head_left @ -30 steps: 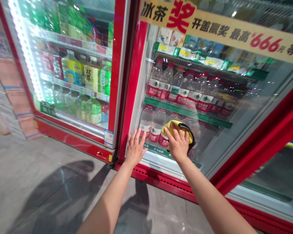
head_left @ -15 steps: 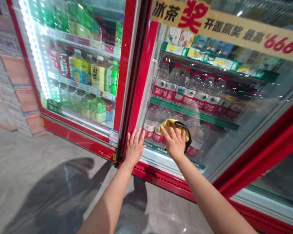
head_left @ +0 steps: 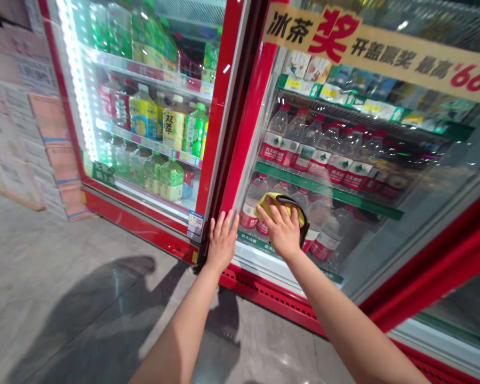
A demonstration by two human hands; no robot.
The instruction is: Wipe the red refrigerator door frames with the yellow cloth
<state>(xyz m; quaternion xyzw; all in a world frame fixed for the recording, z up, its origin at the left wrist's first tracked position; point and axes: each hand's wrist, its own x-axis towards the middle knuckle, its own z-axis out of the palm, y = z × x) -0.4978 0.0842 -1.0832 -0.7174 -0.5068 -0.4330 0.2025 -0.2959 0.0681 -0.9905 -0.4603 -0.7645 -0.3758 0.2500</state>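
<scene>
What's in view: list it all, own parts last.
Red-framed glass cooler doors: three, red, left, centre, right edge
Tan strip banner: one, tan, across centre door's top
Multicoloured packs: several, mixed, shelf below banner
Clear red-capped plastic bottles: many, clear, behind centre door
Plastic drink bottles: many, mostly green, behind left door
Pink-white stacked cartons: several, pink-white, left edge
White-blue sticker: one, white-blue, left door's lower corner
Grey floor: one, grey, below
Yellow cloth with black edging: one, yellow, against centre door's glass
Left hand: one, bare, at centre door's lower left frame
Right hand: one, bare, flat on cloth
</scene>
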